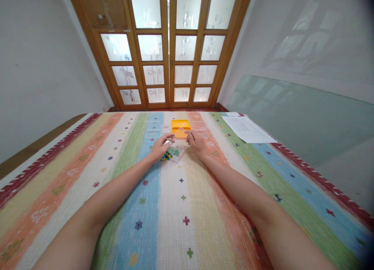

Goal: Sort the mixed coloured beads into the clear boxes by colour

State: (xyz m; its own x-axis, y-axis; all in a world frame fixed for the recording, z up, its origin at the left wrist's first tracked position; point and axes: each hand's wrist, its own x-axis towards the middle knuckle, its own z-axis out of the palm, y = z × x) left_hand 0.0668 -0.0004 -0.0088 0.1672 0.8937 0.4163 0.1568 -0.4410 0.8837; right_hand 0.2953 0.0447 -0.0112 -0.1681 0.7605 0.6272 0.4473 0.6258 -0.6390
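My left hand (pixel 164 143) is closed, its fingers pinching a clear plastic bag (pixel 179 155) near the far middle of the table. My right hand (pixel 194 141) is also closed, with thumb and fingertips pressed on the other side of the same bag. Green pieces show through the plastic. Small loose-looking pieces (pixel 165 157) in blue, green, yellow and black lie by the bag under my left hand; whether they are inside it I cannot tell. Just beyond my hands stands an open orange-yellow box (pixel 181 124), its near part partly covered by the bag and fingers.
Faint clear plastic trays (pixel 152 134) lie left of the box, with another clear tray (pixel 204 134) on the right. White printed sheets (pixel 248 129) rest at the far right. A striped cloth (pixel 172 223) covers the table. Wooden glazed doors (pixel 169 48) stand behind.
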